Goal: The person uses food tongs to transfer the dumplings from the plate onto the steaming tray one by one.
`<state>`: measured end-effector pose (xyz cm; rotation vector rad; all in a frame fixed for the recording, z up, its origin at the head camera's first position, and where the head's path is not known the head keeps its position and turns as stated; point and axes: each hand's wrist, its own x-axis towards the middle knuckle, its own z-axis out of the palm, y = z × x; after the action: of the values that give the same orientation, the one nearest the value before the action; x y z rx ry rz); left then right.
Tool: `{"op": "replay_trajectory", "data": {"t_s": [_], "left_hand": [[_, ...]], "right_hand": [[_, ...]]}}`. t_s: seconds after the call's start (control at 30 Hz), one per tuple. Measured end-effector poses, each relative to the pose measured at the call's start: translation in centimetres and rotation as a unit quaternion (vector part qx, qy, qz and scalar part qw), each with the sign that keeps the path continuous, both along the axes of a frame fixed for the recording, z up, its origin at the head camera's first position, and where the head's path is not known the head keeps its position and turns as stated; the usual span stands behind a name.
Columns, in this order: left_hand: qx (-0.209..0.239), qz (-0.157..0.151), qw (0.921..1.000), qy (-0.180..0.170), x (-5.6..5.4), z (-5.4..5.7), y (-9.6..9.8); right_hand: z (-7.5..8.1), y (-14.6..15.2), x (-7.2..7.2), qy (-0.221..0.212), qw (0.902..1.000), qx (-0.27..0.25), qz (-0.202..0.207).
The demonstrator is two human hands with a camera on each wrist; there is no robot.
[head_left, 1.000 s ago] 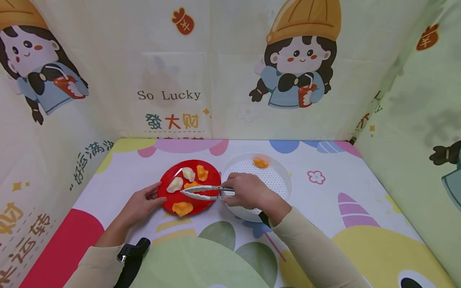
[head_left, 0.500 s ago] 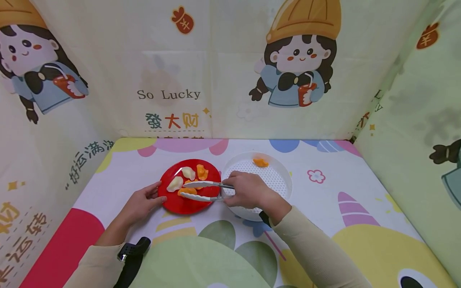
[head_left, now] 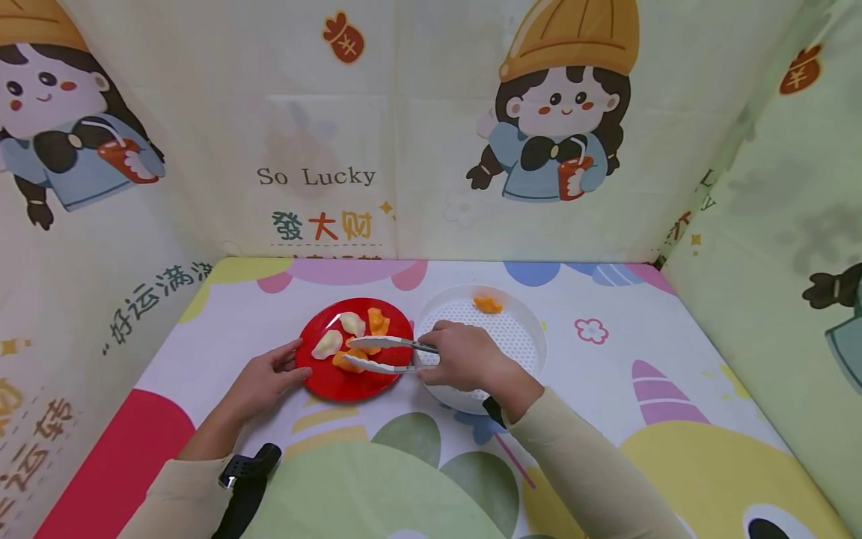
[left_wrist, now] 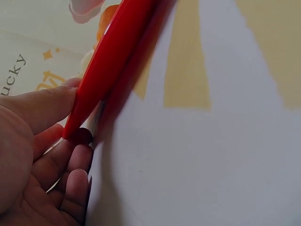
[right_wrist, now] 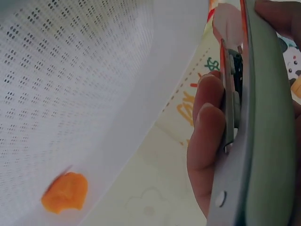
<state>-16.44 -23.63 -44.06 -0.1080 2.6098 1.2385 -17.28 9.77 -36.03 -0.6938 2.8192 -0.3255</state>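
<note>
My left hand (head_left: 269,382) holds the near-left rim of a red plate (head_left: 357,388); in the left wrist view, the thumb lies on the upper side of the plate edge (left_wrist: 108,56) and fingers lie beneath. Two white dumpling-shaped pieces (head_left: 328,345) and several orange ones (head_left: 378,322) lie on the plate. My right hand (head_left: 471,355) grips metal tongs (head_left: 387,342), seen in the right wrist view with a pale green handle (right_wrist: 270,117). The tongs' arms are spread, their tips over an orange piece (head_left: 342,362) in the plate's middle, partly covering another.
A round white perforated tray (head_left: 518,344) stands right of the plate, under my right hand, with one orange piece (head_left: 488,305) near its far rim. A patterned cloth (head_left: 592,389) covers the table. Printed curtains (head_left: 431,150) stand at the back and sides.
The tongs have spread apart over the plate. An orange piece has shifted from the plate's near edge toward its middle. My left hand stays on the rim.
</note>
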Motion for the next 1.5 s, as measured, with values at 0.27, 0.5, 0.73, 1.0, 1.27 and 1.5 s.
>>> {"op": "replay_trajectory", "data": {"t_s": [0.27, 0.5, 0.73, 1.0, 1.27, 1.5], "left_hand": [[0.005, -0.002, 1.0, 0.0, -0.1, 0.0, -0.1], [0.001, -0.007, 1.0, 0.001, -0.3, -0.1, -0.1], [0.003, -0.01, 0.9999, 0.003, -0.2, 0.0, -0.2], [0.004, -0.008, 1.0, 0.002, 0.0, -0.1, 0.0], [0.005, -0.009, 0.9999, 0.003, -0.1, -0.1, -0.1], [0.003, -0.009, 1.0, 0.003, -0.1, -0.1, -0.1]], "right_hand": [[-0.1, -0.5, 0.5, 0.025, 0.9992, 0.029, 0.013], [-0.1, -0.7, 1.0, 0.031, 0.9988, 0.038, 0.003], [-0.3, -0.7, 1.2, 0.021, 0.9994, 0.029, 0.002], [-0.6, -0.7, 1.4, 0.0, 1.0, 0.006, 0.001], [-0.6, -0.8, 1.4, -0.006, 1.0, 0.002, -0.001], [-0.4, -0.7, 1.5, -0.016, 0.9999, -0.005, 0.004]]}}
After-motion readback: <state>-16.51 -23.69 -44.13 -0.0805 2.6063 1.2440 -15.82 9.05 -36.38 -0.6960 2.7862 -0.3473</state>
